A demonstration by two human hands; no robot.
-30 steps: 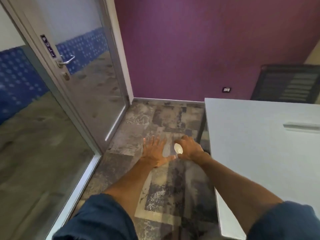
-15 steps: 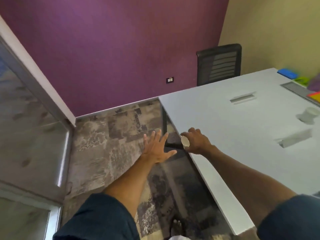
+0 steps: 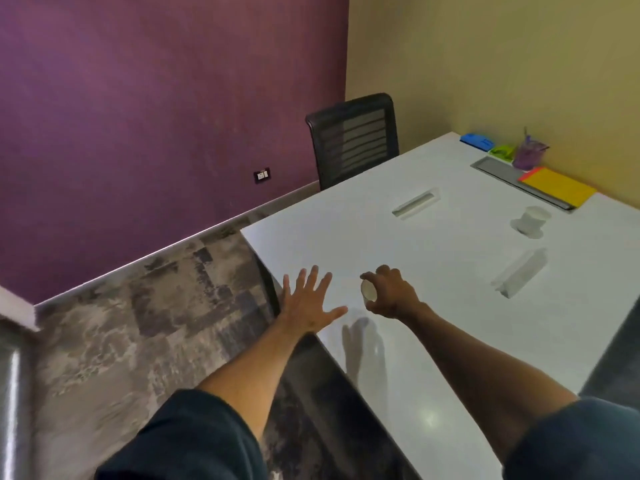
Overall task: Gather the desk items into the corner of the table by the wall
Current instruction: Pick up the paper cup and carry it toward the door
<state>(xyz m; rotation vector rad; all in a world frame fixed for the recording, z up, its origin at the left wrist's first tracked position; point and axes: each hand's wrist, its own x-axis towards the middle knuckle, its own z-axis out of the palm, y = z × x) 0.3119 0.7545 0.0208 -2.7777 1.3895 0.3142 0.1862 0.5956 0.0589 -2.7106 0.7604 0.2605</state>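
Head view: white table, purple wall.

Head cam looks fwd/down over table edge, near hands.

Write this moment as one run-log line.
right hand: shut on small white object, over table | left hand: open, empty | far corner: yellow folder, purple cup | white cup: mid-table
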